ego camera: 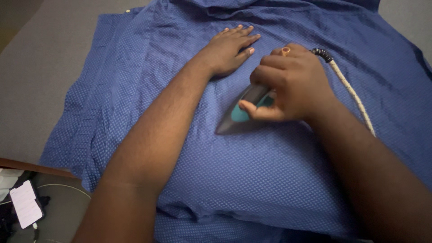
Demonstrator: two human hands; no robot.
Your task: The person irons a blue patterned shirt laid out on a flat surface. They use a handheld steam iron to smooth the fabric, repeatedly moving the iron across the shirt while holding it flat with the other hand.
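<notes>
A blue shirt with small white dots (252, 180) lies spread over a grey padded surface (45, 76). My right hand (292, 83) is closed around the handle of a grey and teal iron (238, 117), whose tip points toward the lower left on the cloth. A ring shows on one finger of that hand. My left hand (229, 49) lies flat on the shirt just above and left of the iron, fingers spread and pointing right. The iron's braided cord (351, 92) runs from behind my right hand along my forearm.
The surface's wooden edge (31, 166) shows at the lower left. Below it a phone with a lit white screen (26, 204) lies plugged into a cable on a dark round object (63, 207).
</notes>
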